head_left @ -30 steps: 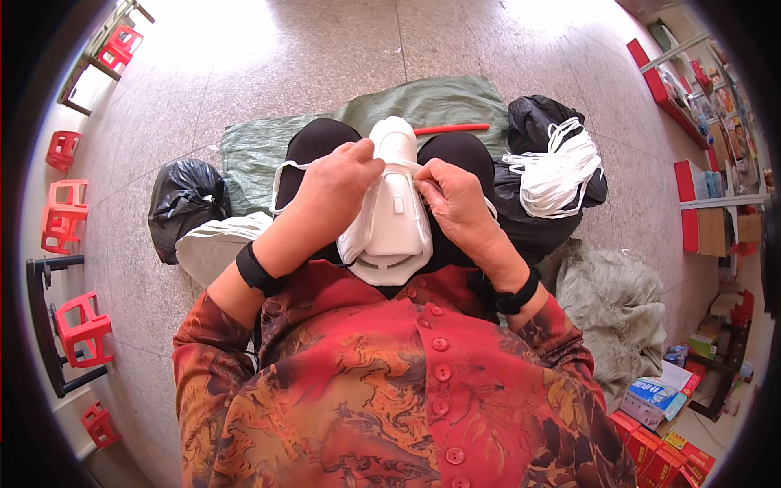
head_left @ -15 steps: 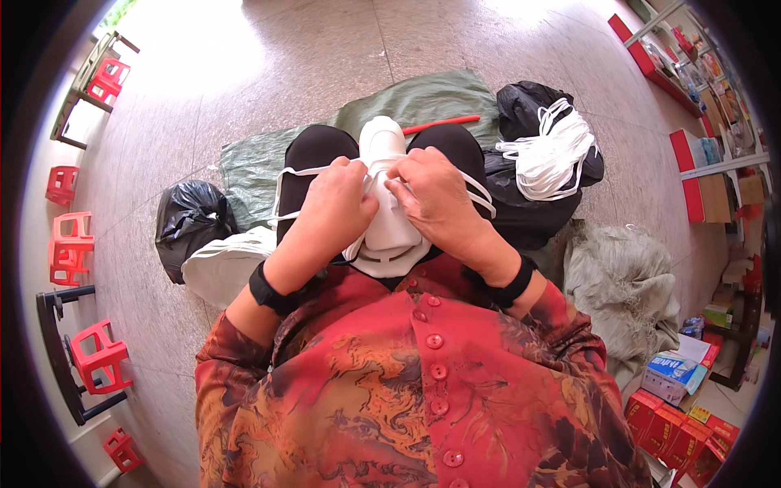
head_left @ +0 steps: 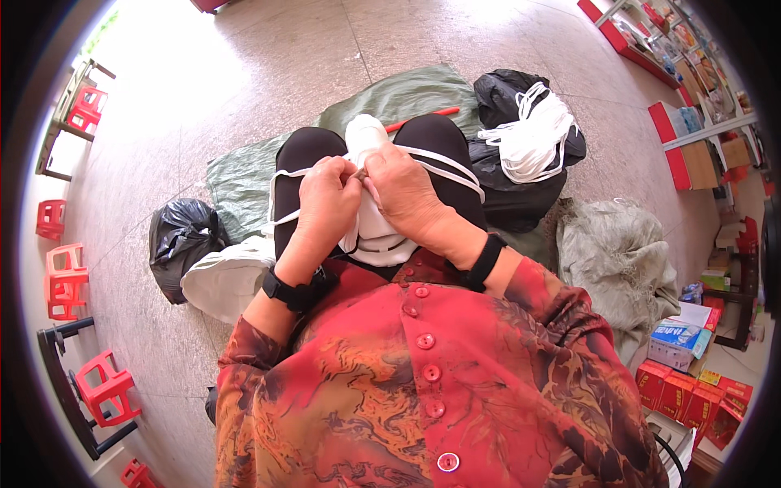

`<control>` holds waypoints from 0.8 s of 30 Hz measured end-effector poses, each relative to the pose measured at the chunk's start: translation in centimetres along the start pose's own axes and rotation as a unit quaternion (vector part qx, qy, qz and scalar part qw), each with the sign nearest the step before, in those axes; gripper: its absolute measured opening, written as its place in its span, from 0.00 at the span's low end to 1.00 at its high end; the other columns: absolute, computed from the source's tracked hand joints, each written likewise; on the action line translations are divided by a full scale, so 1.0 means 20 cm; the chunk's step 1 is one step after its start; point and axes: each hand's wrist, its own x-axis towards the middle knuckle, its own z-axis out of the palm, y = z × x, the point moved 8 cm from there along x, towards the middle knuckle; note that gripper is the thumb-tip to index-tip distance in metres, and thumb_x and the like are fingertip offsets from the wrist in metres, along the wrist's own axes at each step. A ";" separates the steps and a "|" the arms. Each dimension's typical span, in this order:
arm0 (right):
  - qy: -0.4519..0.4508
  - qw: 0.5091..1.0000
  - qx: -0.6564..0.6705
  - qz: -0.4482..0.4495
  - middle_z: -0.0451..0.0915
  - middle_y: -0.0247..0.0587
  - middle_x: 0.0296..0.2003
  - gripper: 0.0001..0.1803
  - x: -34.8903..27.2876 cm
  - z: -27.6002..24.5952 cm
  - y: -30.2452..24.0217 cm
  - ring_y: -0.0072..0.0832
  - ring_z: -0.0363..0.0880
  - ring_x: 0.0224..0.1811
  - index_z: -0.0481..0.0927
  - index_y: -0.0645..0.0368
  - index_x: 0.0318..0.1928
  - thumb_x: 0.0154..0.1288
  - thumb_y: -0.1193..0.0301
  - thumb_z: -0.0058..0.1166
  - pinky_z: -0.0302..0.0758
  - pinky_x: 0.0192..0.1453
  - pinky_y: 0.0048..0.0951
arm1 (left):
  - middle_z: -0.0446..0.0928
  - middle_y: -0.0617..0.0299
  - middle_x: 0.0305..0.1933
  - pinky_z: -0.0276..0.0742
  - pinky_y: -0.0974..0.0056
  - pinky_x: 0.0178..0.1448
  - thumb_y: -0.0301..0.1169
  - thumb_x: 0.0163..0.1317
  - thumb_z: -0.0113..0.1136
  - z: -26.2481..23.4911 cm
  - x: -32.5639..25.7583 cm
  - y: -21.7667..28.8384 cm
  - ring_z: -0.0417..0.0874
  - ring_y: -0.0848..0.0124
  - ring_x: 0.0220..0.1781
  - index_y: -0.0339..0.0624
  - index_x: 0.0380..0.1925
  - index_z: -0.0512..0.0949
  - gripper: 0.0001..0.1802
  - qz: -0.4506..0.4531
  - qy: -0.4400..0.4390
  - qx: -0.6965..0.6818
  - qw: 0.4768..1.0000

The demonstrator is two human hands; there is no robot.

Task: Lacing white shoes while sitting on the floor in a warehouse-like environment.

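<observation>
A long white padded piece (head_left: 366, 135) with a rounded far end lies between my black-clad knees. Near its closer end are narrow dark slits. My left hand (head_left: 329, 195) is closed in a pinch over it, on a white lace (head_left: 286, 173) that loops out across the left thigh. Pressed against those fingertips, my right hand (head_left: 403, 187) pinches the lace too, and white strands run from it over the right thigh. Exactly how the lace sits between the fingertips is hidden.
Green woven sheeting (head_left: 244, 179) lies under my legs, with a red stick (head_left: 423, 118) on it. Bundled white laces (head_left: 537, 138) rest on black bags at right. White pieces (head_left: 228, 281) and a black bag (head_left: 183, 244) are at left. A grey-green sack (head_left: 614, 260) sits at near right.
Both hands have come closer together, fingertips now touching over the white piece. The whole view has shifted slightly, with the laces bundle and sheeting appearing further left.
</observation>
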 end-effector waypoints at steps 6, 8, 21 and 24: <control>-0.010 0.999 0.038 -0.032 0.77 0.54 0.36 0.08 0.03 -0.01 -0.01 0.49 0.79 0.42 0.77 0.66 0.39 0.57 0.78 0.50 0.77 0.47 0.45 | 0.75 0.52 0.29 0.73 0.53 0.43 0.22 0.55 0.57 0.00 -0.01 0.02 0.79 0.53 0.36 0.34 0.27 0.77 0.02 0.001 0.017 -0.044 0.999; -0.010 0.997 0.052 -0.052 0.77 0.54 0.36 0.08 0.03 -0.04 -0.02 0.49 0.79 0.42 0.77 0.66 0.38 0.57 0.78 0.50 0.77 0.46 0.45 | 0.75 0.52 0.31 0.73 0.53 0.45 0.22 0.55 0.57 0.02 -0.01 0.02 0.79 0.53 0.38 0.34 0.30 0.77 0.03 -0.012 0.000 -0.046 0.999; -0.095 0.989 0.092 0.064 0.77 0.56 0.37 0.21 -0.06 -0.18 0.14 0.42 0.80 0.42 0.72 0.70 0.43 0.55 0.67 0.62 0.77 0.45 0.40 | 0.73 0.46 0.36 0.73 0.53 0.44 0.45 0.51 0.74 0.10 0.09 0.03 0.77 0.51 0.40 0.35 0.33 0.69 0.28 0.012 -0.033 0.051 0.998; -0.098 0.994 -0.027 0.034 0.76 0.60 0.40 0.18 -0.08 -0.13 0.11 0.47 0.79 0.47 0.72 0.70 0.42 0.54 0.72 0.58 0.77 0.49 0.43 | 0.73 0.46 0.37 0.73 0.52 0.45 0.43 0.51 0.73 0.11 0.06 0.04 0.77 0.50 0.41 0.35 0.35 0.68 0.27 0.019 -0.009 0.040 0.999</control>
